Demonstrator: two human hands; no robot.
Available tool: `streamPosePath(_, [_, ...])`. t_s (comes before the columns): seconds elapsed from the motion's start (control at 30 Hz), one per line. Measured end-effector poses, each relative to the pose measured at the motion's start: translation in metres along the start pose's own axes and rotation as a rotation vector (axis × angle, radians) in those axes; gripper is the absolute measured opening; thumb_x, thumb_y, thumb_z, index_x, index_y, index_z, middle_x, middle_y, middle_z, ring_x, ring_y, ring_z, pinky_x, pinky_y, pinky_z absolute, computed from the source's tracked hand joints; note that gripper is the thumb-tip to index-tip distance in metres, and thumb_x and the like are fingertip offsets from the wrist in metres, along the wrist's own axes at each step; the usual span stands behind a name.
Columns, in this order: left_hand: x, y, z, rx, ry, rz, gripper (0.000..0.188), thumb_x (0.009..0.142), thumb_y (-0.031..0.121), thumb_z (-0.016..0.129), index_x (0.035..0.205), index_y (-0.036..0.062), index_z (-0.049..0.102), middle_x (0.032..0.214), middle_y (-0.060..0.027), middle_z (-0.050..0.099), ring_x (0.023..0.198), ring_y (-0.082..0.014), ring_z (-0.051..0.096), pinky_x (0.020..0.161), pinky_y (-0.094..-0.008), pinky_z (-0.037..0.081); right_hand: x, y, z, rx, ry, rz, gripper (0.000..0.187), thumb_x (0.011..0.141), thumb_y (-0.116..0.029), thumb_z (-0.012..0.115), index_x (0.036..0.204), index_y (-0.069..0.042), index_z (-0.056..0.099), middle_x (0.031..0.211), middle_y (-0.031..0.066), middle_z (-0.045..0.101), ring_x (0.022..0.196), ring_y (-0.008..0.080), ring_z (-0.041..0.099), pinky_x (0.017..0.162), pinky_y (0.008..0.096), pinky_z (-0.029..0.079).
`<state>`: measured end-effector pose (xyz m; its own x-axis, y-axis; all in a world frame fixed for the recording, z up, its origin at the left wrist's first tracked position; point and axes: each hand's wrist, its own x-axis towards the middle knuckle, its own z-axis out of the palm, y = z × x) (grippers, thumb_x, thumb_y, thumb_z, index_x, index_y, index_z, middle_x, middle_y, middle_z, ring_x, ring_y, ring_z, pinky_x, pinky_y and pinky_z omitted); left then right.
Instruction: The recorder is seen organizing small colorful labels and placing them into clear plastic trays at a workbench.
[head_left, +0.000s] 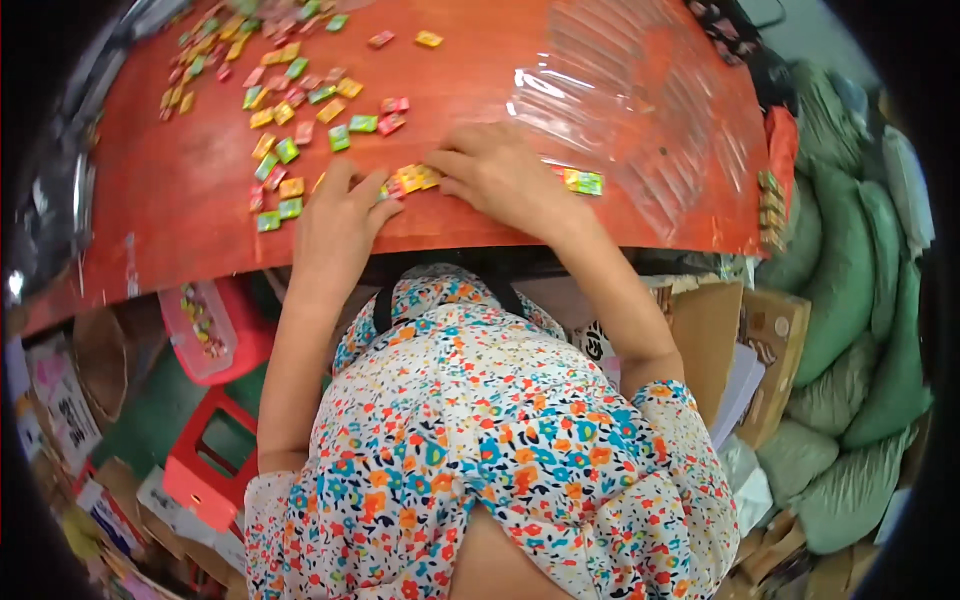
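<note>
A short row of small wrapped candies, yellow, red and green, lies on the red tabletop near its front edge. My left hand closes its thumb and fingertips on the left end of this row. At the opposite end, the bent fingers of my right hand press against the row, their tips partly hidden. Beyond my right wrist sits another short line of candies, yellow and green with some red. Loose candies in the same colours are scattered ahead of my left hand, thickest toward the far left.
Clear ridged plastic sheets cover the table's right part. Small stacked tan pieces stand at the right edge. Below the table are a pink tub with candies inside, a red stool, cardboard boxes and green sacks.
</note>
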<state>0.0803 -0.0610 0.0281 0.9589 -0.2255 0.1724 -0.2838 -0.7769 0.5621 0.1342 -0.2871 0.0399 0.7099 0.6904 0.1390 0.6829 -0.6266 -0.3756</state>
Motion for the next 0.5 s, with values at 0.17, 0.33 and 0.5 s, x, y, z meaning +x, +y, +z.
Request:
streamPosePath(0.17, [0.001, -0.004, 0.0, 0.022, -0.015, 0.024, 0.032, 0.081, 0.022, 0.075, 0.106, 0.0031, 0.069, 0.093, -0.0123, 0.058, 0.081, -0.031, 0.063, 0.069, -0.0422, 0.051, -0.004, -0.005, 0.014, -0.112, 0.075, 0.012, 0.026, 0.084, -0.021, 0.068, 0.108, -0.01, 0.068, 0.1, 0.0075, 0.063, 0.101, 0.0267, 0.06, 0.089, 0.041, 0.044])
streamPosePath(0.33, [0.024, 0.019, 0.008, -0.036, -0.02, 0.108, 0.028, 0.083, 0.023, 0.074, 0.105, 0.0064, 0.07, 0.092, -0.0105, 0.057, 0.08, -0.0291, 0.063, 0.068, -0.0417, 0.05, -0.032, -0.002, -0.016, -0.121, 0.168, 0.097, 0.026, 0.083, -0.019, 0.069, 0.108, -0.009, 0.068, 0.101, 0.0086, 0.063, 0.096, 0.028, 0.06, 0.086, 0.0407, 0.046])
streamPosePath(0.5, [0.09, 0.051, 0.042, -0.054, -0.041, 0.363, 0.022, 0.085, 0.025, 0.07, 0.098, 0.0083, 0.069, 0.095, -0.0093, 0.058, 0.087, -0.028, 0.064, 0.072, -0.0412, 0.053, -0.062, 0.041, -0.045, -0.143, 0.317, 0.196, 0.026, 0.082, -0.015, 0.071, 0.106, -0.006, 0.069, 0.094, 0.0108, 0.066, 0.09, 0.0308, 0.063, 0.077, 0.041, 0.049])
